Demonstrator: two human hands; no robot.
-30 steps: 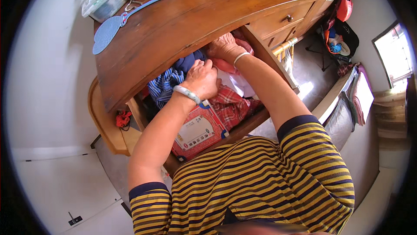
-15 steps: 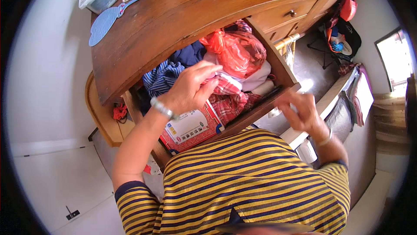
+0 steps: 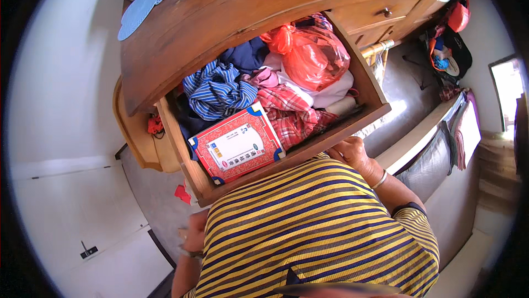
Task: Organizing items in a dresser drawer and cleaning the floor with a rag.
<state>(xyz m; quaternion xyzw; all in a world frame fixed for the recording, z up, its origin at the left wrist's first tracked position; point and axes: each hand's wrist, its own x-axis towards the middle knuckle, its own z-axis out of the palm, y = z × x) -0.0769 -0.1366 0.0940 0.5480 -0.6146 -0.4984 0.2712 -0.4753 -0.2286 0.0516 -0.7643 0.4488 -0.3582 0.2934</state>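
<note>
A wooden desk point(image 3: 231, 17) fills the upper centre of the frame, seen from above. Its open drawer point(image 3: 352, 124) reaches toward the lower centre, packed with clothes: a blue striped garment point(image 3: 215, 91) at its left, red plaid cloth point(image 3: 289, 113) in the middle, and a red plastic bag point(image 3: 311, 55) toward the top. A red flat box point(image 3: 237, 146) lies at the drawer's front left. The right hand point(image 3: 352, 154) touches the drawer's front edge from below, at centre right; its grip cannot be told. The left hand point(image 3: 194, 234) hangs at lower left, blurred, apart from the drawer, fingers unclear.
</note>
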